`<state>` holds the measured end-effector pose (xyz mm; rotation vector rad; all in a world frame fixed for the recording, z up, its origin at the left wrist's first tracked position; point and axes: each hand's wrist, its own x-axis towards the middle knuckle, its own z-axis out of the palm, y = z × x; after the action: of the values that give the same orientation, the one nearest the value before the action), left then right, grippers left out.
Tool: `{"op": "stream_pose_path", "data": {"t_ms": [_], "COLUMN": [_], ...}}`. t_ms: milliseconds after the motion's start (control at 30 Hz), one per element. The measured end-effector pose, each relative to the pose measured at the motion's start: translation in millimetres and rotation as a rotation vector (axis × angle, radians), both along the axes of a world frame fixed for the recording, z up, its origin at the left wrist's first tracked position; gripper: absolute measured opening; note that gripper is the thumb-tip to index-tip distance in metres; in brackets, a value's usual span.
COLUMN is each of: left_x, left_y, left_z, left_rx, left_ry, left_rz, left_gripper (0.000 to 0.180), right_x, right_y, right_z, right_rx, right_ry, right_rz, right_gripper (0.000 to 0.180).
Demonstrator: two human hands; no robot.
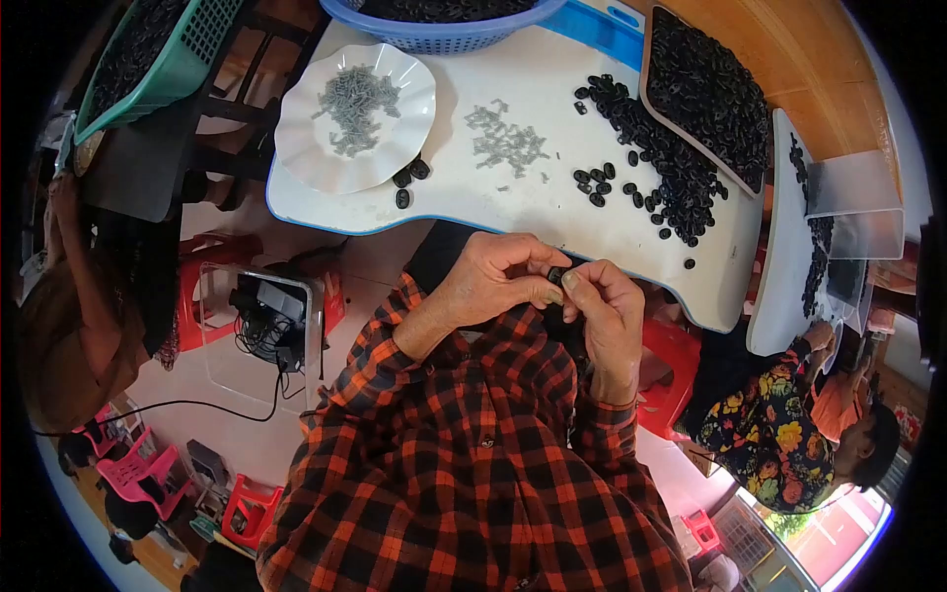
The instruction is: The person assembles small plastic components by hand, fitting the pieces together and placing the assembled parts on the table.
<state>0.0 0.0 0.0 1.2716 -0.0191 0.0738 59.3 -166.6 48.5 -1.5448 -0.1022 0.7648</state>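
My left hand [483, 281] and my right hand [609, 308] meet close in front of my chest, just off the near table edge. Between their thumbs and fingertips is a small black oval piece [555, 275], partly hidden by the fingers. Both hands are closed in a pinch at it. Beyond them, a heap of similar black oval pieces [681, 183] spreads over the white table [459, 202] to the right. Small clear pieces [508, 140] lie loose in the middle. More clear pieces [357, 107] fill the centre of a white scalloped plate [419, 104] at left.
A tray of black pieces [702, 89] stands at the far right, and a blue basket [444, 39] at the far edge. A green basket [182, 84] is at the upper left. People sit on both sides; one wears a floral sleeve [764, 424]. Red stools [676, 380] stand nearby.
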Motion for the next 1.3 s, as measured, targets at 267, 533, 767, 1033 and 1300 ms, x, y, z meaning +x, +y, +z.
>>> {"op": "stream_pose_path", "data": {"t_ms": [267,533,767,1033,1300], "left_x": [2.4,2.9,2.1,2.2,1.7], "left_y": [-3.2,-3.2,-0.9,2.7,1.6], "left_z": [-3.2,2.0,-1.3,-0.5,-3.0], "left_rx": [-0.111,-0.134,-0.152,-0.220,-0.229], "left_ry": [-0.018,0.030,0.036,0.069,0.043], "left_rz": [0.038,0.026,0.012,-0.012,-0.003], "left_gripper": [0.026,0.029,0.026,0.025,0.026], "right_x": [0.0,-5.8,-10.9,2.1,3.3], "right_y": [2.4,7.2,8.6,3.4,5.7], "right_z": [-2.2,-1.2,-8.0,-6.8,-5.9], "right_rx": [0.089,0.078,0.082,0.204,0.138], "right_ry": [-0.002,-0.045,-0.066,0.057,0.051], "right_rz": [-0.019,-0.091,-0.118,-0.036,-0.014], "right_gripper": [0.013,0.013,0.014,0.015,0.013]}}
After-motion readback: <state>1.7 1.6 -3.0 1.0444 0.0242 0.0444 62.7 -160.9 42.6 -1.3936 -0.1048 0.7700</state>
